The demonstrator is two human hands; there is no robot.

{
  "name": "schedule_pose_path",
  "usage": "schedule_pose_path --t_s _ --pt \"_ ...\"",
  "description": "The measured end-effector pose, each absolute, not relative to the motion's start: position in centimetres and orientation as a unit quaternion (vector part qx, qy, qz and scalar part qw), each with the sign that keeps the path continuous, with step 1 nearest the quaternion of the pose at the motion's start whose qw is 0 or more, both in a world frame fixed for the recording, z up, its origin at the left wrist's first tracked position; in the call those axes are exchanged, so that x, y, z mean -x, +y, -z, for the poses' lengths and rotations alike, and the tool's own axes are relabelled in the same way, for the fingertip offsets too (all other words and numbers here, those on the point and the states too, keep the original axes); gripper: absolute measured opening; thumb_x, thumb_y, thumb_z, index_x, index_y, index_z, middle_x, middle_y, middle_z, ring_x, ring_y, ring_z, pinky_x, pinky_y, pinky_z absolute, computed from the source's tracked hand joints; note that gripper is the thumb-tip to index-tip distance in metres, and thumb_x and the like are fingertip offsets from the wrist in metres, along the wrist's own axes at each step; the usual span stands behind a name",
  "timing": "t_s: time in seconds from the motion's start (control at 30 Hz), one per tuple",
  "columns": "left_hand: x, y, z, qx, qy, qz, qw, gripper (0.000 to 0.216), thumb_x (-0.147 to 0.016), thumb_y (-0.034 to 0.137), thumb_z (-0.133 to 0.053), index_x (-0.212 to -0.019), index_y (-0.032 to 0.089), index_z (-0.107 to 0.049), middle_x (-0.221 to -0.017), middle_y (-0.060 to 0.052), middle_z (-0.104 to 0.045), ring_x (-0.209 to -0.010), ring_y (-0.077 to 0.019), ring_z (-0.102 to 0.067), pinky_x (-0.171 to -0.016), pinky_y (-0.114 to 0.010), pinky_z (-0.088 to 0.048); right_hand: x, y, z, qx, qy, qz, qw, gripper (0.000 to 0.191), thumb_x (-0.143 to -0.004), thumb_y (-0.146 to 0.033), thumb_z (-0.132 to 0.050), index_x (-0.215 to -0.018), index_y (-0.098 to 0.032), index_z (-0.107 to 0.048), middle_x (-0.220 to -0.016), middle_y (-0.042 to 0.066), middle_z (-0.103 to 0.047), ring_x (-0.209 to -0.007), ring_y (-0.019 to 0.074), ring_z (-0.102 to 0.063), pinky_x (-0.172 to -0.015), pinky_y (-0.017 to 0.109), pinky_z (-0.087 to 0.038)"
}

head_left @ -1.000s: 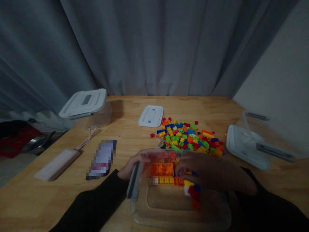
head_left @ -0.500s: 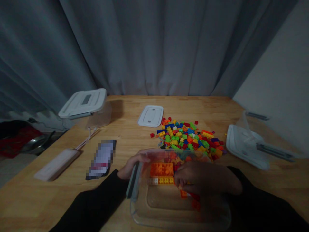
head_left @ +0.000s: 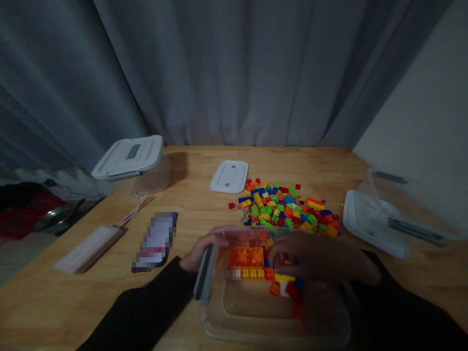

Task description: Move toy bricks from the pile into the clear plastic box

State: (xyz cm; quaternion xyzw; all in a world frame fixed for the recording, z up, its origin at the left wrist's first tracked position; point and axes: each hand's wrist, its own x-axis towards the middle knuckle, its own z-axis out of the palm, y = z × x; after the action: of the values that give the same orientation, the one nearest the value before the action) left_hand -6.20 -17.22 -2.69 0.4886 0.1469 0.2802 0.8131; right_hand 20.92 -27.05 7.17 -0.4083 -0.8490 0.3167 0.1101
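A clear plastic container [head_left: 256,326] stands at the near edge of the wooden table, with a row of bricks and an orange plate [head_left: 246,257] along its far wall. My left hand [head_left: 204,246] grips the container's left rim beside a grey handle. My right hand [head_left: 321,261] reaches inside over the bricks, its fingers bent over red, yellow and blue pieces [head_left: 288,285]; the dim light hides whether it holds one. A heap of loose coloured bricks [head_left: 285,207] lies just beyond the container.
A small white lid [head_left: 228,175] lies behind the heap. A lidded white box [head_left: 127,156] stands far left, another white lid and box [head_left: 373,222] at right. A white flat case [head_left: 87,248] and a blurred dark object [head_left: 155,241] lie at left. Grey curtain behind.
My right hand drew back toward me inside the container, then moved forward again over the bricks. A small orange piece now lies loose below the row. My left hand stayed put.
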Motion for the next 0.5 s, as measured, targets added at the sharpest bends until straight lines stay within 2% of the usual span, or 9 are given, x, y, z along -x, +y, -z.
schedule_pose_path --t_s 0.07,0.2,0.33,0.5 --pt "6.2 -17.2 2.8 -0.474 0.135 -0.281 0.823 0.061 -0.067 0.019 -0.050 -0.121 0.011 -0.076 -0.132 -0.015 -0.074 -0.137 -0.0370 -0.056 -0.121 -0.055 -0.030 -22.5 -26.7 -7.3 0.453 -0.818 -0.289 0.205 0.019 -0.100 -0.036 -0.060 -0.107 -0.024 -0.072 -0.105 0.003 -0.075 -0.094 0.0173 -0.069 -0.086 0.032 -0.053" --pt "6.1 -17.3 2.9 -0.451 0.123 -0.270 0.842 0.061 -0.067 0.021 -0.050 -0.121 0.011 -0.076 -0.132 -0.016 -0.073 -0.136 -0.0377 -0.058 -0.119 -0.057 -0.032 -25.7 -26.1 -5.3 0.530 -0.705 -0.271 0.386 0.025 -0.097 -0.044 -0.064 -0.113 -0.026 -0.071 -0.121 0.006 -0.073 -0.117 0.0227 -0.066 -0.105 0.044 -0.051" --pt "6.0 -17.3 2.1 -0.477 0.139 -0.260 0.828 0.063 -0.069 0.020 -0.049 -0.126 0.011 -0.074 -0.133 -0.014 -0.074 -0.136 -0.0376 -0.058 -0.119 -0.055 -0.033 -26.3 -26.7 -2.8 0.516 -0.624 -0.413 0.417 0.036 -0.095 -0.044 -0.067 -0.127 -0.027 -0.068 -0.141 0.010 -0.065 -0.133 0.0261 -0.059 -0.109 0.048 -0.050" --pt "6.6 -17.1 0.7 -0.577 0.169 -0.238 0.763 0.059 -0.076 0.021 -0.050 -0.129 0.011 -0.072 -0.141 -0.014 -0.068 -0.140 -0.0374 -0.054 -0.123 -0.051 -0.029 -25.2 -27.6 -0.6 0.428 -0.570 -0.545 0.443 0.047 -0.093 -0.035 -0.070 -0.139 -0.032 -0.062 -0.149 0.008 -0.061 -0.139 0.0258 -0.055 -0.117 0.053 -0.041"
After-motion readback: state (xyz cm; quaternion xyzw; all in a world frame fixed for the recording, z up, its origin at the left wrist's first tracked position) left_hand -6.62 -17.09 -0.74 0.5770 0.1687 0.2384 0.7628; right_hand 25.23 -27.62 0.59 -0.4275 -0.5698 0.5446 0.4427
